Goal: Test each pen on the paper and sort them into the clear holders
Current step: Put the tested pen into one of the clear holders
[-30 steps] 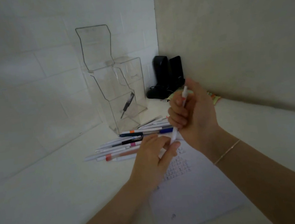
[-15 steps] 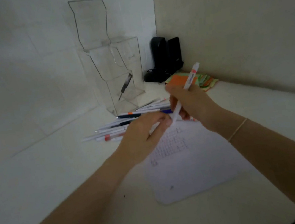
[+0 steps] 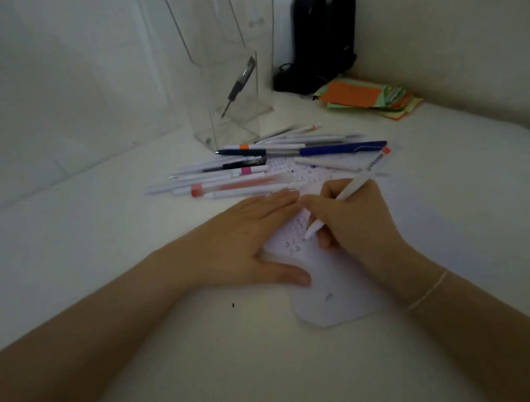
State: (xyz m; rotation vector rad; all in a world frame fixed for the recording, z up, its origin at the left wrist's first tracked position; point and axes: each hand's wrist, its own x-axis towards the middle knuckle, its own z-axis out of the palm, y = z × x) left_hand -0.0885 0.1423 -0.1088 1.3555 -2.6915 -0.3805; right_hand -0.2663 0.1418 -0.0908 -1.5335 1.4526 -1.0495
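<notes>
- The right hand (image 3: 356, 223) pinches a white pen (image 3: 346, 194), tip on the paper (image 3: 330, 279).
- The left hand (image 3: 245, 240) lies flat, fingers straight, pinning the paper's edge.
- Keep strokes short and light, in a blank spot.
- Untested pens (image 3: 253, 169) lie just beyond; the clear holders (image 3: 226, 58) behind hold one dark pen (image 3: 238, 85).

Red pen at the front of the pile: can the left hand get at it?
Probably yes: the left hand lies flat on the paper, holding nothing, and the red pen lies uncovered just past its fingertips.
</notes>
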